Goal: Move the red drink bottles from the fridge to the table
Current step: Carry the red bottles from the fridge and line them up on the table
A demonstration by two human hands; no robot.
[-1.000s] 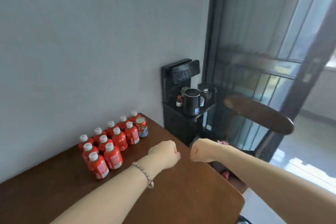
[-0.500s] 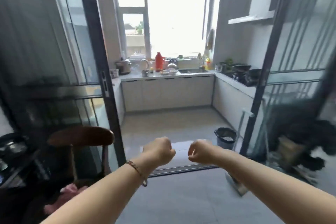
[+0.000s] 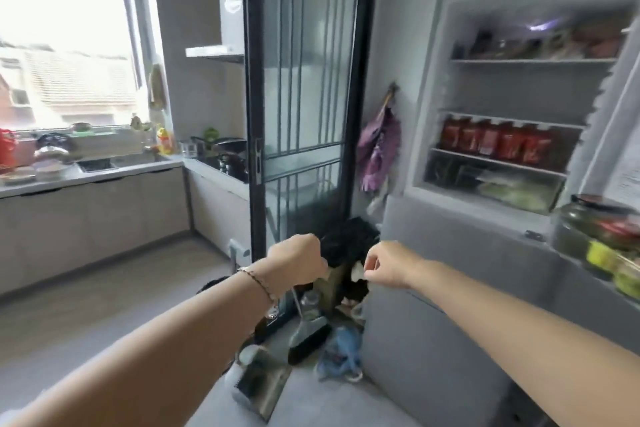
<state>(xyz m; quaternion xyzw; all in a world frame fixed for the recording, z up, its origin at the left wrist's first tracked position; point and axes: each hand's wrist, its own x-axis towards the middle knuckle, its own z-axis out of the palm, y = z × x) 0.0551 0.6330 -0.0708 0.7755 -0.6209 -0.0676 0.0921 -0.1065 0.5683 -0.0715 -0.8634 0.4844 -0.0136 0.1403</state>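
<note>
The grey fridge point(image 3: 446, 246) stands open at the right. A row of several red drink bottles point(image 3: 493, 139) sits on a middle shelf inside it, blurred. Both arms reach forward at chest height, well short of the fridge shelves. My left hand point(image 3: 298, 262) is a closed fist with a bracelet at the wrist and holds nothing. My right hand point(image 3: 388, 265) is loosely curled, fingers bent inward, also with nothing in it. The table is out of view.
The fridge door point(image 3: 602, 246) at far right carries jars. A dark-framed glass sliding door point(image 3: 301, 90) stands left of the fridge. Bags, a bottle and clutter point(image 3: 322, 329) lie on the floor below my hands. The kitchen counter point(image 3: 90, 170) and window are at left.
The view has swung right, from the table with bottles, past the kitchen doorway, to the open fridge. Both fists stayed in front of me; the right hand has loosened slightly.
</note>
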